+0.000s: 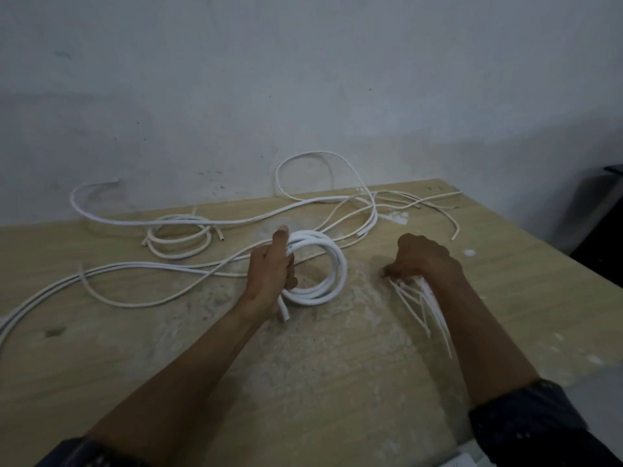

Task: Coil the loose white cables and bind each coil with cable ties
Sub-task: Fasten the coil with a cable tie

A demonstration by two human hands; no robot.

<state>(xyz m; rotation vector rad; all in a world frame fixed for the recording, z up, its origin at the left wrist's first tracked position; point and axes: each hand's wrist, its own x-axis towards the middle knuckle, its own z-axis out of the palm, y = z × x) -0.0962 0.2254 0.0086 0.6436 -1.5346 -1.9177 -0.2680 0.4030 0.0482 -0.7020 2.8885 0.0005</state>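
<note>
Nearest the camera, dark sleeves (539, 426) frame two bare forearms reaching out over the pale, scuffed surface (303, 382). The right hand (424, 261) sits knuckles-up on the surface. Its fingers are curled over one end of a bunch of ties (418, 301), which fan back toward the wrist. To its left, and apart from it, the left hand (269, 267) grips the left side of the coil (333, 264), with the fingers wrapped round the stacked turns and the thumb laid up along the top. The coil stands tilted, its lower arc on or close to the surface. A short cable end (284, 313) pokes out below the palm.

The step in hand looks to be drawing one tie for this coil. To do it well, the left grip should be firm enough that the turns cannot spring apart, with the free end trapped in the bundle. The right hand had best separate a single tie and leave the others lying. It should then thread that tie through the coil's middle, close beside the left fingers where the turns are already squeezed together, and catch the end under the band.

Beyond, loose cables (141, 267) trail off to the left. A small coil (178, 237) lies farther back; whether it is tied I cannot tell. Thin strands run to the far right, and one loop (317, 156) rises against the wall (303, 79).
</note>
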